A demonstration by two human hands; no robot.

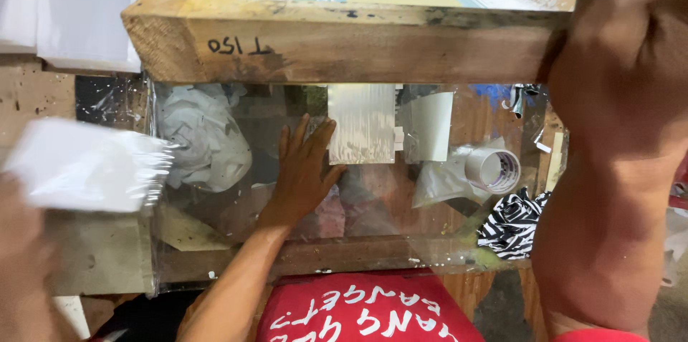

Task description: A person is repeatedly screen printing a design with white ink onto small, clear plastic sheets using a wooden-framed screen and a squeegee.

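Note:
My left hand (301,170) lies flat on a clear glass plate (236,220), fingers spread. Its fingertips touch the left edge of a pale rectangular sheet (362,123) on the glass. My right hand (631,34) grips the right end of a thick wooden screen frame (344,41), which is tilted up above the glass. The frame's mesh shows green and yellow patches of ink. My right forearm fills the right side of the view.
Under the glass lie a crumpled white cloth (204,138), a tape roll (494,169) and a zebra-striped cloth (512,220). At the left, another person's blurred hand (21,256) holds a white sheet in plastic wrap (79,166). White sheets (79,5) are stacked at top left.

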